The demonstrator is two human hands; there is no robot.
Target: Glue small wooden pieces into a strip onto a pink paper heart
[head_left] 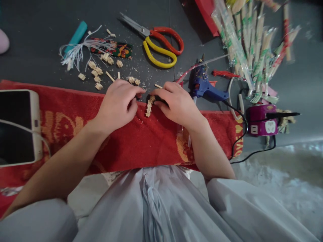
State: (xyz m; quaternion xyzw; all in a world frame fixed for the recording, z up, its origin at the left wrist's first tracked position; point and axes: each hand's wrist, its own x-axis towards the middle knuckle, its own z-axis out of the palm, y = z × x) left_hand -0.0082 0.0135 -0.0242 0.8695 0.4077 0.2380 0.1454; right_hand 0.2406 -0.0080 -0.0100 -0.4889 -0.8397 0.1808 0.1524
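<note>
Pale knobbly strip [148, 108], its far end at the right hand [178, 102].

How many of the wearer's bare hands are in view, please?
2: the left hand near the upper edge of the red cloth, the right hand holding the strip of wooden pieces at its upper end. Some fingers are hidden.
</note>
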